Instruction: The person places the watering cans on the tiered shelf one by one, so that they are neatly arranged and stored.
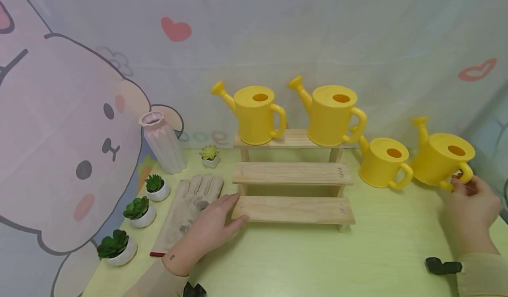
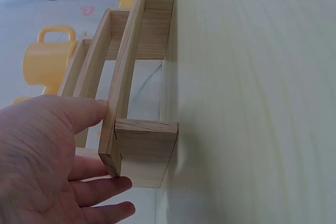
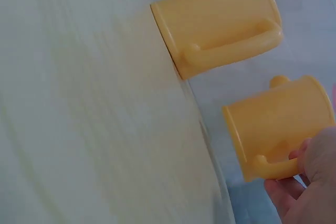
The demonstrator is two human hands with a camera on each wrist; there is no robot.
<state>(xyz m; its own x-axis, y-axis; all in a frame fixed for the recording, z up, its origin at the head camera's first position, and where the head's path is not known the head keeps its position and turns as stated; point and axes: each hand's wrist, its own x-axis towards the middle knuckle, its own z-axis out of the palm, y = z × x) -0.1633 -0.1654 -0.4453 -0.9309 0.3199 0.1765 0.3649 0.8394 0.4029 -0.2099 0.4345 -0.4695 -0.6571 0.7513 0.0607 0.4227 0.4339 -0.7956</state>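
My left hand (image 1: 212, 224) holds the left end of a three-step wooden stand (image 1: 293, 209) at its lowest board. In the left wrist view, the thumb lies against the board (image 2: 124, 72) and part of a finger is hidden behind its end. At the far right my right hand (image 1: 474, 204) grips the handle of a yellow watering can (image 1: 434, 156), which leans slightly, its spout pointing up; in the right wrist view this can (image 3: 283, 124) hangs off the tabletop's surface. Beside it a smaller yellow watering can (image 1: 381, 167) stands upright on the table.
Two yellow watering cans, one left (image 1: 254, 120) and one right (image 1: 329, 120), stand on the top step. Left of the stand lie beige gloves (image 1: 178, 217), with small potted succulents (image 1: 140, 213) and a pink vase (image 1: 162, 145) beyond. A printed cloth (image 1: 254, 32) hangs behind.
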